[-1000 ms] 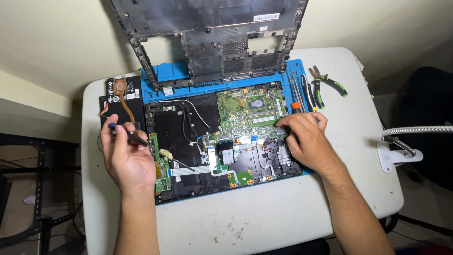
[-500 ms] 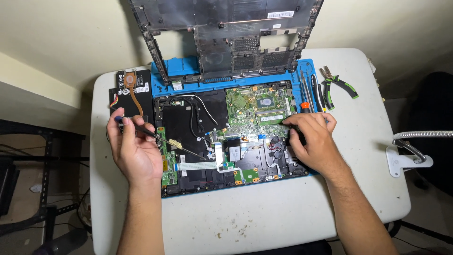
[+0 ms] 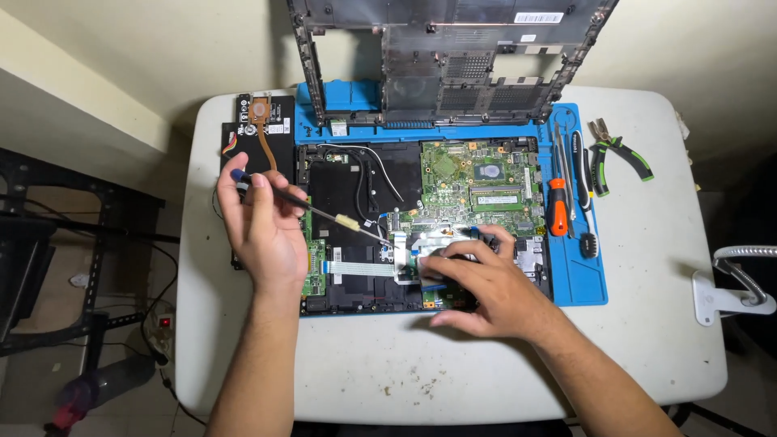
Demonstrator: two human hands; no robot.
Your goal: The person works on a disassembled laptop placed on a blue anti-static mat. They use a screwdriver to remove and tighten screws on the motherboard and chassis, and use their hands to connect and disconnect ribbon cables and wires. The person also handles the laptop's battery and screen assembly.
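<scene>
Hands work over an opened laptop [image 3: 364, 194] that lies on a blue mat [image 3: 579, 279] on a white table [image 3: 664, 340]. The left hand [image 3: 263, 231] is raised above the laptop's left edge, forearm coming up from the table's near edge, fingers clenched around a thin screwdriver [image 3: 324, 214] with a blue cap. Its shaft slants down to the right, and the tip reaches the white ribbon cable [image 3: 356, 267] area near the laptop's middle. The right hand [image 3: 477, 283] lies palm down over the laptop's near right part, fingers spread and pressing on a dark flat part; whether it grasps that part I cannot tell.

Inside the laptop shell sit a green circuit board [image 3: 477, 182] toward the far right and black cables [image 3: 372, 170] across the dark left half. The laptop's bottom cover [image 3: 453, 57] stands propped upright at the mat's far edge. A copper heat pipe piece [image 3: 259, 129] rests on a black plate at the table's far left corner. Along the mat's right edge lie an orange-handled screwdriver [image 3: 557, 206] and slim tools, with green-handled pliers [image 3: 619, 158] just beside on the table.
</scene>
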